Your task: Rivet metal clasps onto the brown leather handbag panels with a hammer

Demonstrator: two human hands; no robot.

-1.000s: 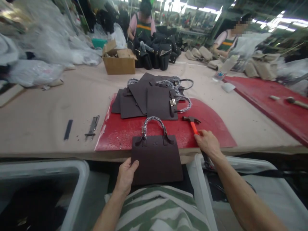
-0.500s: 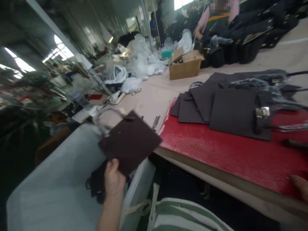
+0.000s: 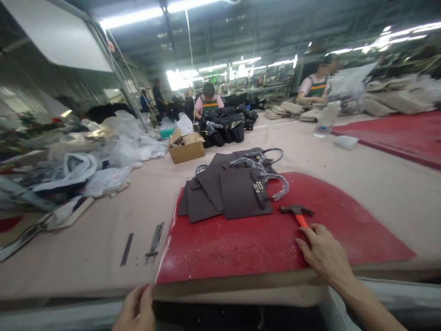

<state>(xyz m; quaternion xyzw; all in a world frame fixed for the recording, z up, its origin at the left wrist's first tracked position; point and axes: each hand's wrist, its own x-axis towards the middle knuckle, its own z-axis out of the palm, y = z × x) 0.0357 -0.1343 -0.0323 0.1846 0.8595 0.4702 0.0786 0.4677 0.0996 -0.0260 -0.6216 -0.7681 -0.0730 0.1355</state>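
My right hand [image 3: 325,255] is on the orange handle of a claw hammer [image 3: 298,210], its fingers closed over the handle and the thumb to one side. The hammer's head lies on the red board [image 3: 234,248]. At the table's front edge, my left hand [image 3: 136,310] holds nothing, its fingers slightly bent and apart. Several dark brown handbags [image 3: 244,193] lie flat and overlapping on the board, with wrapped handles and a metal clasp showing. Left of the board are wing dividers [image 3: 155,241] and a thin dark metal strip [image 3: 127,249].
A cardboard box [image 3: 188,149] stands behind the handbags, beside a heap of black bags [image 3: 227,126]. Clear plastic wrapping [image 3: 127,138] is piled at the left. Two people work across the table. A second red board [image 3: 396,133] lies at the right, near a plastic bottle [image 3: 325,122].
My left hand has let go of the dark brown bag it held over the pale bin at left. My right hand has come onto the hammer handle. The view has turned right.
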